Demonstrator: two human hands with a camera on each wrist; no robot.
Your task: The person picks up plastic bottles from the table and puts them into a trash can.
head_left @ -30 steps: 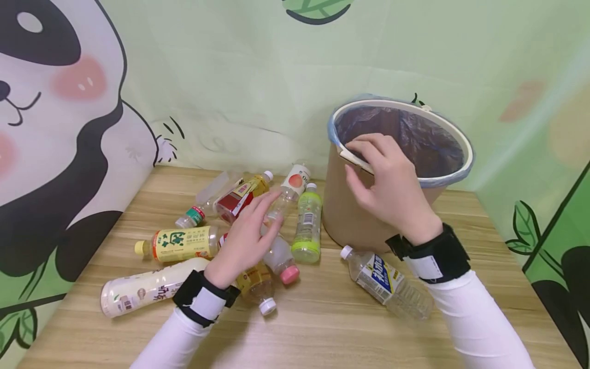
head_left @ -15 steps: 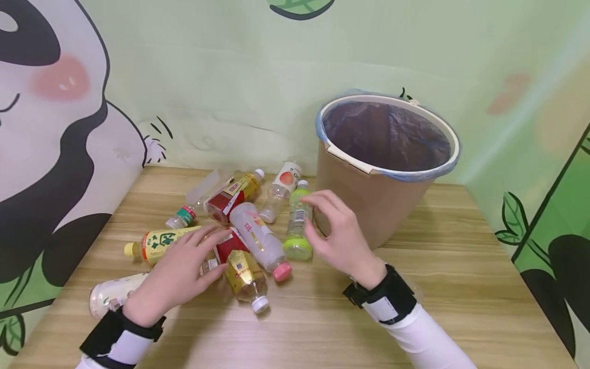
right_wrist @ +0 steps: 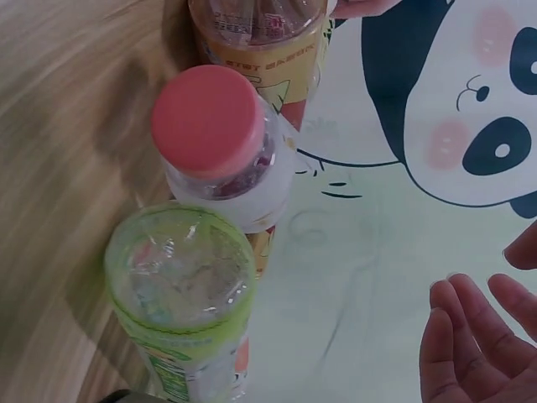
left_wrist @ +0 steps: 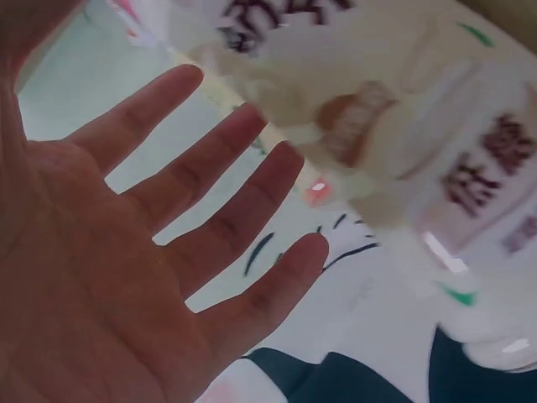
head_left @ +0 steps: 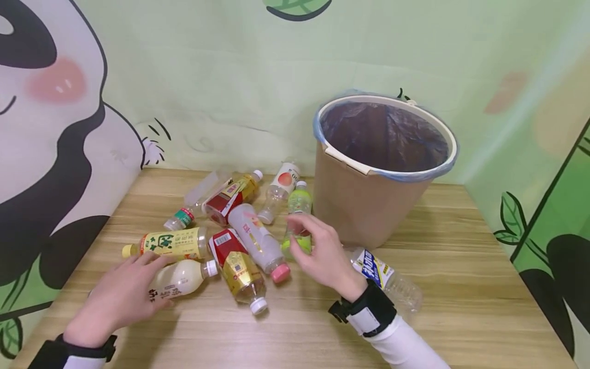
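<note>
My left hand (head_left: 124, 294) is over the cream-coloured drink bottle (head_left: 182, 279), hiding its base end. In the left wrist view the hand's fingers (left_wrist: 243, 227) are spread and fairly straight beside that bottle (left_wrist: 369, 126), not curled round it; contact is hard to tell. My right hand (head_left: 324, 256), fingers loosely bent with nothing between them, hovers over the green-labelled bottle (head_left: 300, 200) and partly covers it. The right wrist view shows that green bottle (right_wrist: 180, 277) and the pink-capped bottle (right_wrist: 210, 126) apart from the fingers.
A brown bin (head_left: 364, 205) with a blue liner stands at the back right. A blue-labelled clear bottle (head_left: 387, 279) lies before it. To the left lie a yellow tea bottle (head_left: 170, 243), red-and-gold bottle (head_left: 237, 269), peach-labelled bottle (head_left: 278, 189) and several others on the wooden table.
My left hand has moved left and down from above the middle bottles to the cream bottle. The right hand has come away from the bin's rim, down and left to the green bottle.
</note>
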